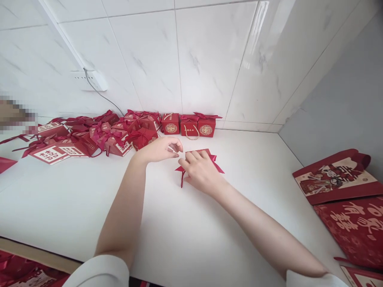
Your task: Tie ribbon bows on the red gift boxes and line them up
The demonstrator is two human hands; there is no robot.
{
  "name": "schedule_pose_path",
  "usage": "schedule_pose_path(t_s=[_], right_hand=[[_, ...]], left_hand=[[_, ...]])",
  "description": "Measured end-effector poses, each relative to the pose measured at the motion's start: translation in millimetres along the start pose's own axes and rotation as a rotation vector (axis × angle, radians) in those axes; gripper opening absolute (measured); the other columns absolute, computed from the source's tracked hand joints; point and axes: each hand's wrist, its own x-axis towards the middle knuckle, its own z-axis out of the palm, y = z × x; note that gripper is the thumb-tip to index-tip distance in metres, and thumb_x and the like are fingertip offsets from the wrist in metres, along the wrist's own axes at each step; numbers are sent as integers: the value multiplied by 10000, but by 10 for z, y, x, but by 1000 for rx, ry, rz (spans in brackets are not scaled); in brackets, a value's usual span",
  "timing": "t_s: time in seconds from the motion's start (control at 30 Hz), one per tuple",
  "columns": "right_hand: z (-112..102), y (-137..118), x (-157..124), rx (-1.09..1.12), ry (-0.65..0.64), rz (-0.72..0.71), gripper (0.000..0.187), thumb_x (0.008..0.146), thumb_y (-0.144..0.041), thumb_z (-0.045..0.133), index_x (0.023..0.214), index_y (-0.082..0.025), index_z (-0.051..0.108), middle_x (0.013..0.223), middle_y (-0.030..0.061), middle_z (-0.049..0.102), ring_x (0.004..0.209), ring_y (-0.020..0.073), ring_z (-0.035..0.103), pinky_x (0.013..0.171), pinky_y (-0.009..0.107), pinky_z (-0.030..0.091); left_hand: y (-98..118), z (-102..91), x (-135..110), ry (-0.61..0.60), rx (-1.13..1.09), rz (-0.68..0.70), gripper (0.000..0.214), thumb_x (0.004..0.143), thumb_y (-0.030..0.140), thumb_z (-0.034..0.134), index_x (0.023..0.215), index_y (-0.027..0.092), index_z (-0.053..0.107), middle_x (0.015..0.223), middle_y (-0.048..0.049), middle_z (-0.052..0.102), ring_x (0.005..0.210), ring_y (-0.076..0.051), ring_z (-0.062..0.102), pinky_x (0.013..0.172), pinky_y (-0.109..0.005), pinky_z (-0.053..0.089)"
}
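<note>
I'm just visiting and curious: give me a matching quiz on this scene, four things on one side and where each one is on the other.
Things:
1. right hand
2. pile of red gift boxes
3. red paper bags
4. white socket

Places:
A. on the tiled wall, cable attached
B. lying flat at the right edge of the white table
C. on top of a ribboned red box, mid-table
D. heaped along the wall, back left

Pairs: 1-C, 2-D, 3-B, 4-A
</note>
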Motion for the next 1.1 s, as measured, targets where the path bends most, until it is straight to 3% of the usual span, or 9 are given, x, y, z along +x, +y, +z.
schedule_pose_path(t_s=[0.1,0.2,0.4,0.67,0.8,0.87,0.97,1.03,1.1], right_hand=[[48,-25,37,2,-2,19,186,914,-134,446,892,-160,629,915,112,601,894,242,532,759,358,332],[-126,130,-4,201,28,164,179,926,-182,456,889,-176,631,899,73,610,821,190,559,733,312,362],[-577,526,-192,534,-94,397,141,901,-242,468,851,-228,599,805,18,638,668,152,550,574,258,355],[-625,631,-262,727,-366,282,119,851,-197,463,756,-213,533,747,1,604,601,137,522,543,256,361],[-644,632,-276,703,-399,179,122,816,-133,482,743,-202,551,799,8,619,672,143,533,576,254,357],[-668,625,-283,711,-416,158,136,816,-118,477,759,-203,567,803,5,628,678,142,538,587,254,356],[-686,607,-290,709,-441,164,152,819,-111,470,747,-206,564,785,-6,630,648,136,529,580,251,349],[-681,593,-295,703,-444,162,158,823,-109,469,746,-208,565,792,-5,631,654,139,534,583,252,352],[-665,581,-299,697,-440,166,159,828,-112,472,755,-212,571,796,-2,631,670,146,543,592,254,359]], left_hand=[[86,-10,-58,76,-59,-63,139,754,290,626,851,212,688,928,-57,688,908,-239,651,825,-382,499],[122,46,-87,198,-34,-92,186,796,348,578,885,224,684,952,-63,685,933,-245,644,839,-395,490],[60,182,2,41,82,24,375,660,418,720,987,254,636,1091,-33,622,1037,-238,577,919,-381,462],[-2,276,50,28,213,-13,249,735,429,641,865,222,595,1003,-30,543,902,-202,560,854,-346,446],[-10,265,60,-20,169,-54,237,739,441,624,804,214,608,1020,-36,538,843,-190,557,752,-315,451],[-10,245,61,-67,77,-55,241,747,454,615,779,215,618,1090,-44,539,899,-199,563,724,-301,453],[-1,217,66,-112,-73,-38,249,765,461,611,756,213,626,1181,-49,531,1067,-223,536,826,-306,444],[12,221,80,-46,-146,-32,247,775,450,613,742,205,614,1142,-49,548,1063,-213,531,884,-315,419],[25,252,103,40,-224,-44,245,777,438,614,735,197,587,1012,-40,573,934,-184,549,832,-307,424]])
